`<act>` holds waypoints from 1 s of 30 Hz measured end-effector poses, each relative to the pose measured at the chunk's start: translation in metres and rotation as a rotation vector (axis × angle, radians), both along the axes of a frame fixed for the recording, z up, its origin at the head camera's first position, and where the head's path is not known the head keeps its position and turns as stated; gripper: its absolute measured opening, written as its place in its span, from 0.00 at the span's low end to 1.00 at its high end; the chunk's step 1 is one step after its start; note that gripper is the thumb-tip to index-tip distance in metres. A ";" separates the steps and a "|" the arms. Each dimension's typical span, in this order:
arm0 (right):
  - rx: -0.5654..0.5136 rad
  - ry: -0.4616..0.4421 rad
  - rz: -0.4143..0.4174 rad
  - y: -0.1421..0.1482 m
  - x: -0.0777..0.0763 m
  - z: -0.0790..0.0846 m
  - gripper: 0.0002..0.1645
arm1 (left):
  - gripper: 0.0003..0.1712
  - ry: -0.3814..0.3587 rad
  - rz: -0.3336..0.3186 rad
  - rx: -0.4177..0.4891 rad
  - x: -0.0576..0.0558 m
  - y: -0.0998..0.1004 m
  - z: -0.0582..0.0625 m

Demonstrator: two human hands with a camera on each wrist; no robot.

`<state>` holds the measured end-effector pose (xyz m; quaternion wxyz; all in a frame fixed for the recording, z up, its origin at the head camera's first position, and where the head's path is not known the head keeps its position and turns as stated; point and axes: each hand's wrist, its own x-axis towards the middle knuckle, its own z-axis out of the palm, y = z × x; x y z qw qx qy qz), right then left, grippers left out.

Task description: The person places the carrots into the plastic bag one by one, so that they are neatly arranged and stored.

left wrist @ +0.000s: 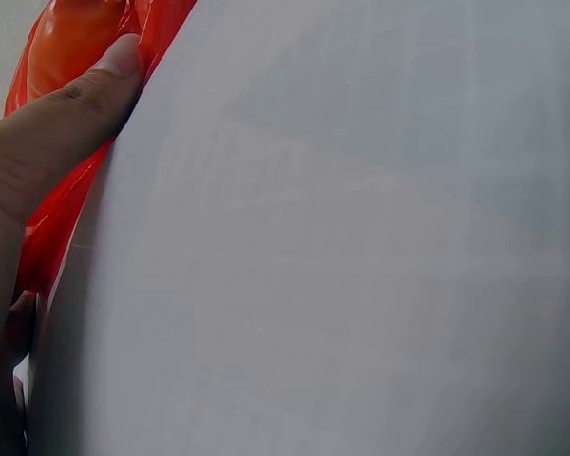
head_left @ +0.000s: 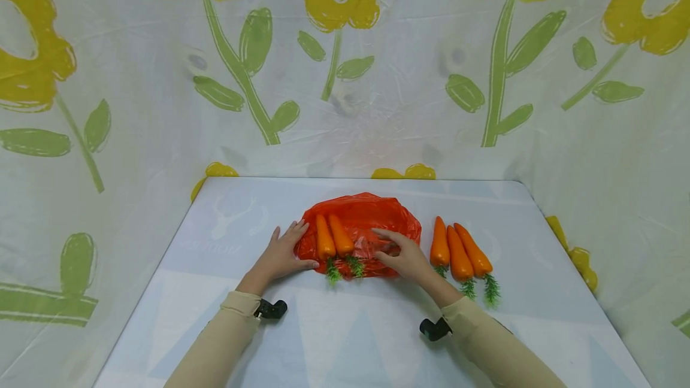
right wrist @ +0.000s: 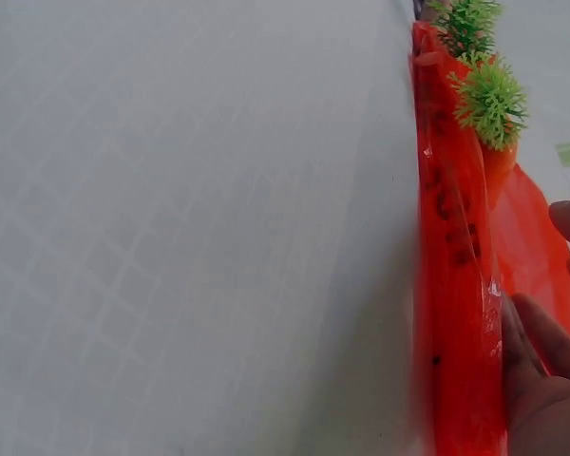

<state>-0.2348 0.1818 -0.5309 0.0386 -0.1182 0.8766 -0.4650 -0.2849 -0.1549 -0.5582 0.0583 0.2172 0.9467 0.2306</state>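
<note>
A red plastic bag (head_left: 377, 214) lies spread on the table, with two orange toy carrots (head_left: 341, 237) with green tops side by side on its left part. My left hand (head_left: 283, 255) rests against the bag's left edge, fingers stretched out; in the left wrist view its thumb (left wrist: 85, 100) lies along the red plastic. Over the bag's right part is my right hand (head_left: 404, 256), fingers loosely bent, thumb and fingers apart, nothing between them. In the right wrist view, the green tops (right wrist: 491, 100) stick out past the bag's near edge.
Three more toy carrots (head_left: 460, 253) with green tops lie on the table right of the bag, close by my right wrist. The white table (head_left: 345, 328) ends at a flower-patterned curtain (head_left: 377, 106) at the back and sides.
</note>
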 end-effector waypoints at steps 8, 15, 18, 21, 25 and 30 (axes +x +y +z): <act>0.007 0.027 0.010 0.009 0.003 0.003 0.33 | 0.64 -0.002 -0.008 -0.007 0.000 0.000 0.001; -0.009 0.017 0.010 0.015 0.005 0.004 0.34 | 0.64 -0.005 -0.008 -0.005 0.000 0.000 0.002; -0.001 0.019 0.009 0.017 0.006 0.004 0.34 | 0.64 -0.004 -0.010 -0.005 0.000 0.000 0.001; 0.009 0.013 0.004 0.020 0.006 0.003 0.34 | 0.64 -0.003 -0.009 -0.008 0.000 0.000 0.001; 0.009 0.008 -0.014 0.025 0.006 0.003 0.34 | 0.64 0.003 -0.009 -0.011 -0.001 0.001 0.000; 0.009 0.001 -0.035 0.030 0.007 0.005 0.33 | 0.64 0.004 -0.010 -0.013 -0.001 0.000 -0.001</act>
